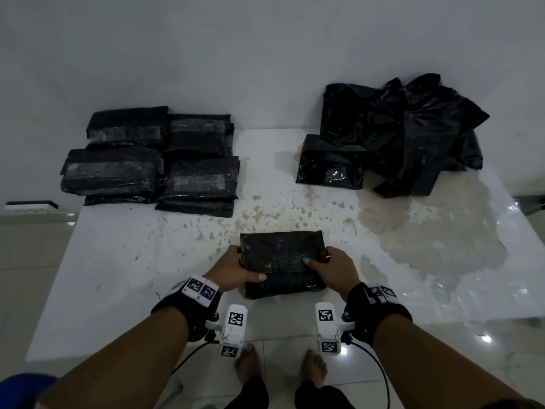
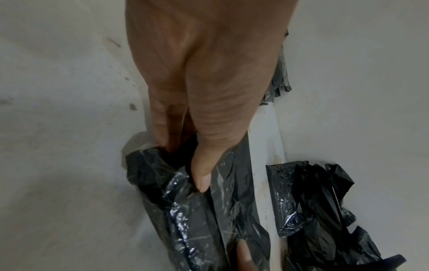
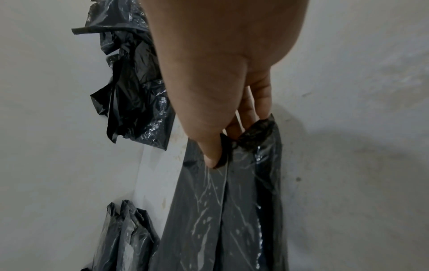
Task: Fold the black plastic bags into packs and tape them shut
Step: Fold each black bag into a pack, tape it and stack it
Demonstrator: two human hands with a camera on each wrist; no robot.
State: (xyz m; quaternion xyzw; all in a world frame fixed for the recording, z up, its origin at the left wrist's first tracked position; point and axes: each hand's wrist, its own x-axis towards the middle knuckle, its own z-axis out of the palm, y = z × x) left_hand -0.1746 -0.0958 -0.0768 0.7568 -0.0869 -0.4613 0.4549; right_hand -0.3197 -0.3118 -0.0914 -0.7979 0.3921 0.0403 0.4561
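While left hand [image 1: 236, 268] and right hand [image 1: 330, 265] pinch folded pack [image 1: 281, 262] by its ends, thumbs on top: folding step; tape next, none visible; taped packs [image 1: 153, 157] far beyond left grip

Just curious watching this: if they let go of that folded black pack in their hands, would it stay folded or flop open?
The folded pack probably springs open: no tape shows on it. Thin, glossy film looks slippery, light and floppy.
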